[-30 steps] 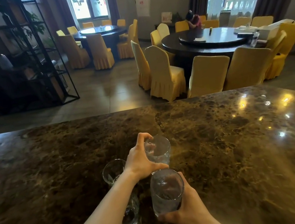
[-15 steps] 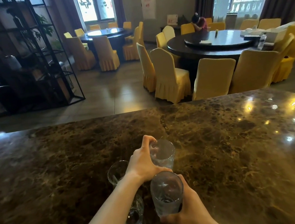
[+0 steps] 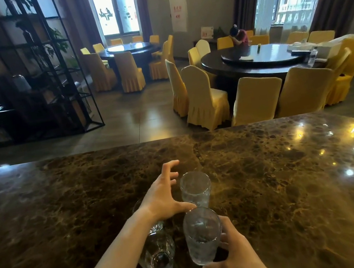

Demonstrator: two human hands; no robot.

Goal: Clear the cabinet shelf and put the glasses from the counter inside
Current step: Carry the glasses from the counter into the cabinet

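Three clear glasses are sitting clustered near the front edge of the marble counter (image 3: 275, 187), all standing upright with mouths pointing up. Right hand (image 3: 236, 262) is wrapping its fingers around the near glass (image 3: 202, 238). Left hand (image 3: 163, 195) is hovering with fingers spread wide beside the far glass (image 3: 195, 188), partly covering the left glass (image 3: 157, 255).

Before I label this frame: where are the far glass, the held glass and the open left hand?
far glass (image 3: 195, 189), head view, side wall
held glass (image 3: 202, 238), head view, side wall
left hand (image 3: 162, 196), head view, back
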